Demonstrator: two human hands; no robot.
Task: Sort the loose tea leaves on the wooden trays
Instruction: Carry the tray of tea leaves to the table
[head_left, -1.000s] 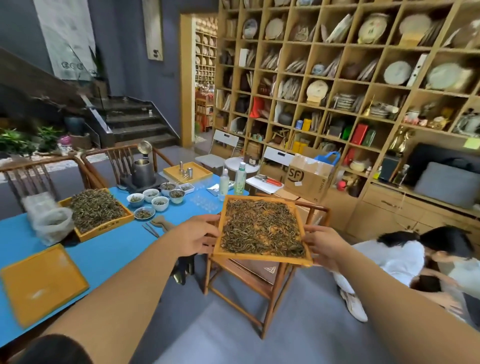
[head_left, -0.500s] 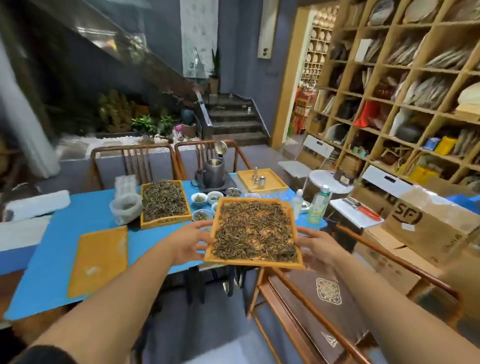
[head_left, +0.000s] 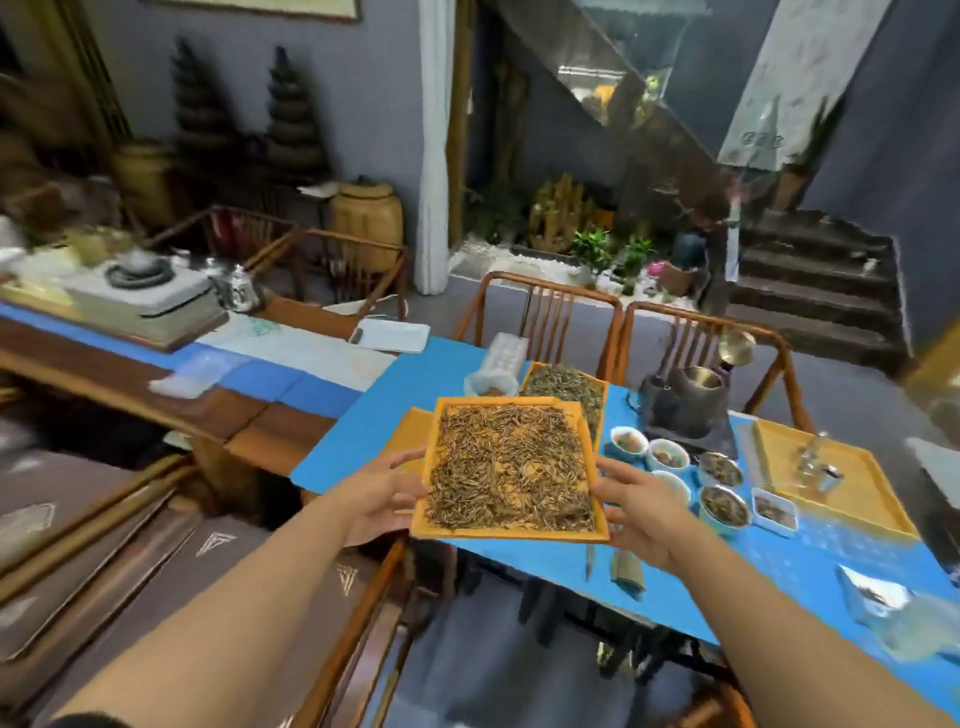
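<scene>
Both hands (head_left: 382, 496) (head_left: 641, 512) gripped the tea tray (head_left: 511, 532) sides above the surface (head_left: 363, 415) edge; tilting risked spilling leaves (head_left: 511, 467).

Both arms extended forward, bare forearms converging. Left hand (head_left: 378, 498) grips the left edge of the held tray (head_left: 434, 457), thumb on top of the rim. Right hand (head_left: 643, 512) grips the right edge, fingers curled beneath.
</scene>
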